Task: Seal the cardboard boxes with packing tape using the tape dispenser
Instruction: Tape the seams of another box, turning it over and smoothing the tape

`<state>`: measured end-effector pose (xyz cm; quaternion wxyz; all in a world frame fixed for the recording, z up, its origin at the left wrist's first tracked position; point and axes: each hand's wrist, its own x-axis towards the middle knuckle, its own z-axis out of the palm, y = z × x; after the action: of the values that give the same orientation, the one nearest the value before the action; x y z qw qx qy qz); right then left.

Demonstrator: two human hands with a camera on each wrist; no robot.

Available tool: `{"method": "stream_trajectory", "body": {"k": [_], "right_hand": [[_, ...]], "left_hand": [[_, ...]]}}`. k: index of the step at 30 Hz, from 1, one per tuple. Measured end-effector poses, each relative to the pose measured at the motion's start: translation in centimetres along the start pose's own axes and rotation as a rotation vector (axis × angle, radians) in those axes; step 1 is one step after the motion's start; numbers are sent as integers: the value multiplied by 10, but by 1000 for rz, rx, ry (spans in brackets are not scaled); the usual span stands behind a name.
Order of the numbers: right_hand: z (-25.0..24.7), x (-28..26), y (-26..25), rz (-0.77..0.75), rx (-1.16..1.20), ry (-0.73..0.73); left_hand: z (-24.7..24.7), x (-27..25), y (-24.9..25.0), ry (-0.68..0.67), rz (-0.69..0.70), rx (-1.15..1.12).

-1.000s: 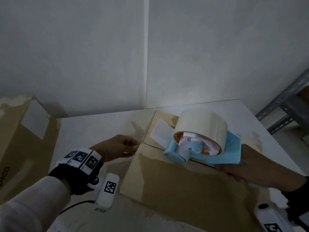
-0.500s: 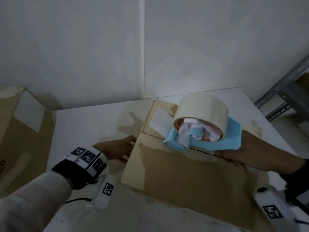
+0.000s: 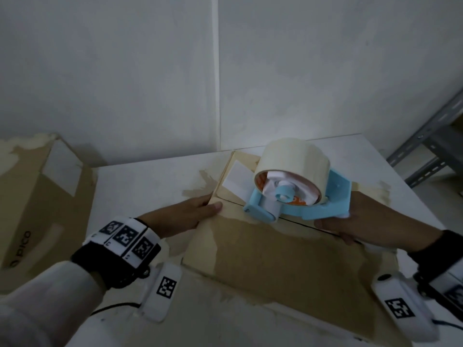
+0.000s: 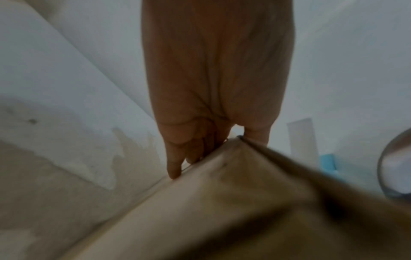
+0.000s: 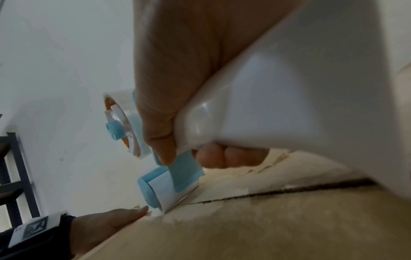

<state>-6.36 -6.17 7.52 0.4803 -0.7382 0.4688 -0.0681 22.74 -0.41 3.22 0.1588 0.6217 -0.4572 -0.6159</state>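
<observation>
A flat cardboard box (image 3: pixel 275 259) lies on the white table (image 3: pixel 150 184), its dark centre seam (image 3: pixel 300 222) running left to right. My right hand (image 3: pixel 363 221) grips the white handle (image 5: pixel 289 96) of a light blue tape dispenser (image 3: pixel 313 211) that carries a beige tape roll (image 3: pixel 290 156). Its front roller (image 5: pixel 160 191) rests on the box top at the seam's left end. My left hand (image 3: pixel 190 216) lies against the box's left edge near the seam, thumb on top. In the left wrist view its straight fingers (image 4: pixel 175 168) run down the box's side (image 4: pixel 222 211).
A second, larger cardboard box (image 3: pixel 37 209) stands at the table's left. A grey metal shelf frame (image 3: pixel 431 146) is at the right, past the table edge. The white wall rises close behind the table. A white label (image 3: pixel 235 181) is stuck on the box's far left corner.
My left hand dropped from beside the box's corner and came to rest flat against the left edge, thumb on top. The dispenser stayed at the seam's left end.
</observation>
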Motion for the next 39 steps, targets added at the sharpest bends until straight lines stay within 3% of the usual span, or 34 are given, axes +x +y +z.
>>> {"method": "stream_trajectory", "body": {"k": [5,9,11,15,18,22,25,34,39], "right_hand": [[0,0,-1,-24,-95,1],[-1,0,-2,-6,-90,7],[-1,0,-3,5,-77,6],[-1,-1,-4,3,-103,5],[-1,-2,-5,-13,-114,-5],[-2,-3,-4,-57,-152,-26],[-2,-3,-2,-77,-177,-45],[-6,-10,0,-109,-150,-62],[-33,-30,34,-98,-150,-100]], "left_hand": [[10,0,-8,41,-132,-82],[2,-4,-1,41,-214,118],[-2,-7,5,103,-155,227],[13,-3,15,372,62,486],[41,9,17,419,268,671],[59,7,5,386,176,1065],[61,6,1,420,233,1072],[67,8,0,568,231,1086],[68,11,-4,571,179,1048]]}}
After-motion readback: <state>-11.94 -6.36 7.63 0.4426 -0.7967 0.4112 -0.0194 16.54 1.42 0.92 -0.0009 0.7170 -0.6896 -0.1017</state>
